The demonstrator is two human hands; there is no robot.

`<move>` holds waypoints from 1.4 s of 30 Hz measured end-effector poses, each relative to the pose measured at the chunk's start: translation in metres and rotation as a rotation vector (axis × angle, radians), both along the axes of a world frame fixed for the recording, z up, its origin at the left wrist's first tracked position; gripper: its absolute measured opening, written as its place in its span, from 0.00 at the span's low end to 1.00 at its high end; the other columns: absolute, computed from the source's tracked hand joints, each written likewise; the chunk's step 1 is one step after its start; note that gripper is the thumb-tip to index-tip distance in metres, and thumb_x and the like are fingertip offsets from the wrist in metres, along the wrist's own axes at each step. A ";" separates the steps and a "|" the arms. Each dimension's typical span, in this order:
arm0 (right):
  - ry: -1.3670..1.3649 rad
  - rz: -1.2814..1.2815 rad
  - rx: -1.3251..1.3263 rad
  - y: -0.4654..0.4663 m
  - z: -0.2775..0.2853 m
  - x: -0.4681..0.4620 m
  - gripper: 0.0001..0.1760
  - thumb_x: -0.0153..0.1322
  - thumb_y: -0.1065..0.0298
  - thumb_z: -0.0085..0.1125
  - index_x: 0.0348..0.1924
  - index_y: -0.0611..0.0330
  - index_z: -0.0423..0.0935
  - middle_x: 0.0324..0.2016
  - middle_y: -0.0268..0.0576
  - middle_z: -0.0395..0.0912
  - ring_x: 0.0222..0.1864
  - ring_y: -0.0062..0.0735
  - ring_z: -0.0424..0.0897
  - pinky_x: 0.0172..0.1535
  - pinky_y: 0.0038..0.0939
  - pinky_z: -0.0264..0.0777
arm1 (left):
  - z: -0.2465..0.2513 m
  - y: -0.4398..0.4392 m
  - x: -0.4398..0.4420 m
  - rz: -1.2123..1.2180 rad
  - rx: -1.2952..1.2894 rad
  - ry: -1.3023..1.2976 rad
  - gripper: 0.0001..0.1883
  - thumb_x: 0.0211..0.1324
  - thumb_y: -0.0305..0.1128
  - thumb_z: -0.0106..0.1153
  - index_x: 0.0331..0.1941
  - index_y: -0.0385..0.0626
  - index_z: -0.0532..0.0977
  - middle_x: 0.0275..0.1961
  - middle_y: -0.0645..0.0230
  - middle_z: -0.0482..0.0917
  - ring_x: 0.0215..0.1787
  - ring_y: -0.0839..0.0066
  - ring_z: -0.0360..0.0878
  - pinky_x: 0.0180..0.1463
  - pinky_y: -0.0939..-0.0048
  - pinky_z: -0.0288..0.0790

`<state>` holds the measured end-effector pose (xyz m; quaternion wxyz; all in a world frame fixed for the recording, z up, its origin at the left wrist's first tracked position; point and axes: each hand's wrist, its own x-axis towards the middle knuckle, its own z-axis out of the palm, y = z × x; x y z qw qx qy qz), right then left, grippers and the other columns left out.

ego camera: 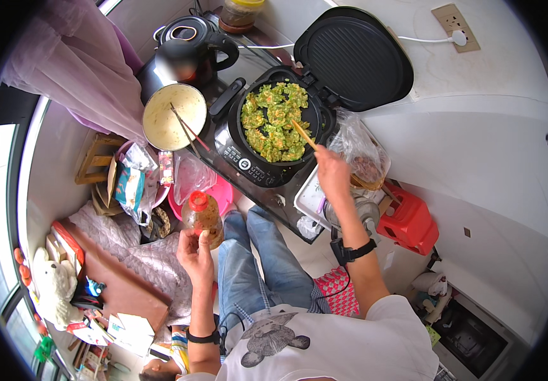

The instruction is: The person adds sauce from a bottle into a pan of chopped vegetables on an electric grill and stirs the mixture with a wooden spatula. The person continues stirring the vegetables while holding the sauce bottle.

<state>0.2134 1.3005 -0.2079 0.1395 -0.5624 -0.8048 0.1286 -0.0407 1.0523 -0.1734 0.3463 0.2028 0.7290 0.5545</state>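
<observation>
My right hand grips a wooden utensil, whose tip touches the green and orange vegetable patties. The patties lie in several clumps in a black electric griddle with its ridged lid raised. In my left hand is a clear bottle with a red cap, held well below and left of the griddle in the view; it has brownish contents. A cream bowl with chopsticks leaning in it stands left of the griddle.
A black kettle stands behind the bowl. A white tray, a plastic bag and a red plastic container are at the right. A pink basin is below the counter edge. Another person is at the lower left.
</observation>
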 end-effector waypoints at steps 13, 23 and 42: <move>-0.190 0.168 0.081 0.088 -0.029 0.014 0.11 0.73 0.69 0.54 0.47 0.57 0.80 0.30 0.52 0.79 0.29 0.58 0.81 0.33 0.49 0.76 | 0.000 -0.007 0.004 0.016 -0.036 -0.006 0.07 0.66 0.28 0.61 0.37 0.39 0.73 0.31 0.75 0.77 0.31 0.88 0.74 0.36 0.83 0.68; 0.171 0.034 0.007 0.027 0.005 0.015 0.12 0.73 0.68 0.56 0.48 0.58 0.81 0.33 0.54 0.81 0.33 0.58 0.81 0.37 0.47 0.76 | 0.002 0.007 0.004 0.017 0.012 0.002 0.07 0.66 0.28 0.61 0.36 0.40 0.72 0.30 0.75 0.76 0.31 0.88 0.73 0.36 0.83 0.67; 0.038 0.012 0.091 0.067 -0.030 0.011 0.10 0.74 0.68 0.55 0.46 0.57 0.81 0.31 0.55 0.81 0.34 0.59 0.80 0.37 0.49 0.75 | 0.002 0.004 0.003 0.005 -0.009 0.000 0.08 0.66 0.28 0.61 0.36 0.40 0.72 0.30 0.77 0.74 0.30 0.89 0.71 0.35 0.84 0.66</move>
